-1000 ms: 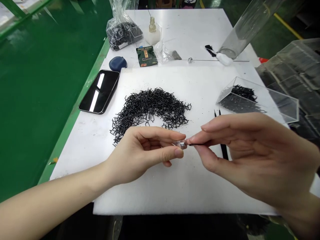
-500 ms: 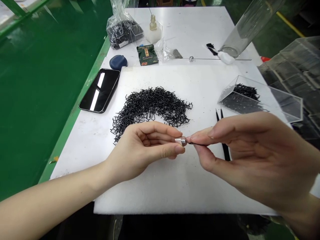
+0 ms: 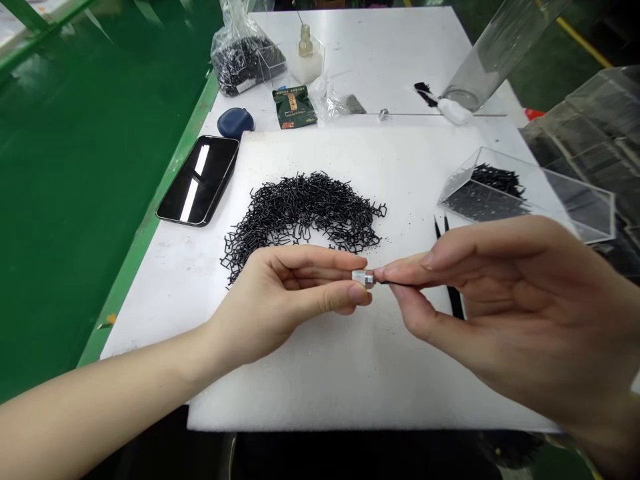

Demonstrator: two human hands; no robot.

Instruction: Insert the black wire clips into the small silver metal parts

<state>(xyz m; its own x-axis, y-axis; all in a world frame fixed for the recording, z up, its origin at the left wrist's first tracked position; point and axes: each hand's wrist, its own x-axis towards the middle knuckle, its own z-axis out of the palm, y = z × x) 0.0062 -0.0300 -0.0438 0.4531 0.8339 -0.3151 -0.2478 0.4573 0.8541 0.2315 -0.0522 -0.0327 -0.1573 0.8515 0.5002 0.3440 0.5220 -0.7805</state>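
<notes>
My left hand (image 3: 305, 287) pinches a small silvery metal fitting (image 3: 363, 278) between thumb and fingers, its narrower end facing right. Close against that end, my right hand (image 3: 490, 300) grips a thin black piece (image 3: 395, 283) between thumb and fingertips. Whether its tip sits inside the fitting or only touches it, I cannot tell. Just beyond my left hand lies a curved heap of small bent black pieces (image 3: 310, 200). Black tweezers (image 3: 455, 300) rest on the white foam mat (image 3: 350, 387), partly hidden behind my right hand.
At the left lie a phone (image 3: 200, 180) and a blue rounded case (image 3: 235, 123). Toward the back stand a bag of black pieces (image 3: 247, 63), a small bottle (image 3: 306, 57) and a green packet (image 3: 294, 107). A clear tray (image 3: 580, 200) with black pieces and a glass cylinder (image 3: 493, 60) are right.
The fitting has turned slightly in my left fingers and shows more of its side. Both hands keep their grips, and the right has shifted a little. The view has moved slightly.
</notes>
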